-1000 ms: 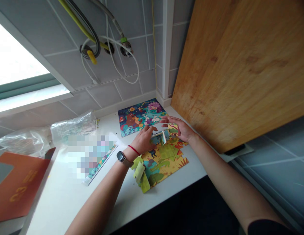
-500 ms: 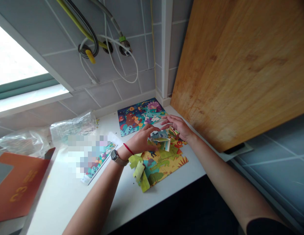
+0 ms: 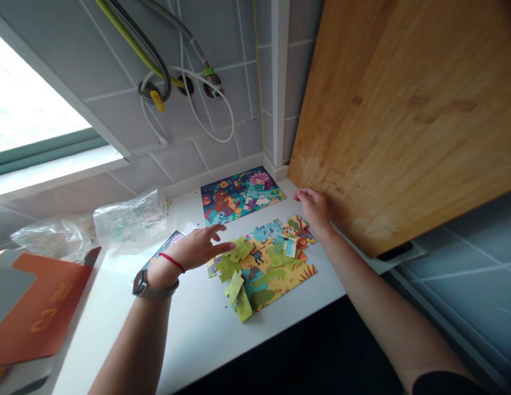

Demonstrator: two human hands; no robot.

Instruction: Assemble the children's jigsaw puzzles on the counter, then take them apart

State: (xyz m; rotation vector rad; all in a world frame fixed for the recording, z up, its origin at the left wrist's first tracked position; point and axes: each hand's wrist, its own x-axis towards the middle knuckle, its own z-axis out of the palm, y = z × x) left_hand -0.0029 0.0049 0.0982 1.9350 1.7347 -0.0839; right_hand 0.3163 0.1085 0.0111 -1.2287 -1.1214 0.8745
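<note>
A partly joined jigsaw puzzle [image 3: 275, 274] with yellow ground, a green crocodile and other animals lies on the white counter. My left hand [image 3: 200, 247] hovers at its left side, thumb and fingers apart, holding nothing. Just beyond its fingertips are loose green puzzle pieces [image 3: 241, 249], and more overlapping green pieces [image 3: 235, 288] lie at the puzzle's lower left edge. A loose pale-blue and white piece [image 3: 290, 248] rests on top of the puzzle. Past the upper right corner, my right hand [image 3: 315, 208] has its fingers bent and pressed together; whatever they pinch, if anything, is hidden.
A dark, colourful animal picture [image 3: 239, 193] lies by the back wall. Clear plastic bags [image 3: 132, 214] and an orange box [image 3: 41, 307] occupy the left side. A large wooden board [image 3: 395, 120] stands close on the right. Hoses [image 3: 160, 66] hang from the tiled wall.
My hands have separated: the left moved left off the puzzle, and the right drew right and its fingers closed. The raised pale piece between them now lies lower on the puzzle.
</note>
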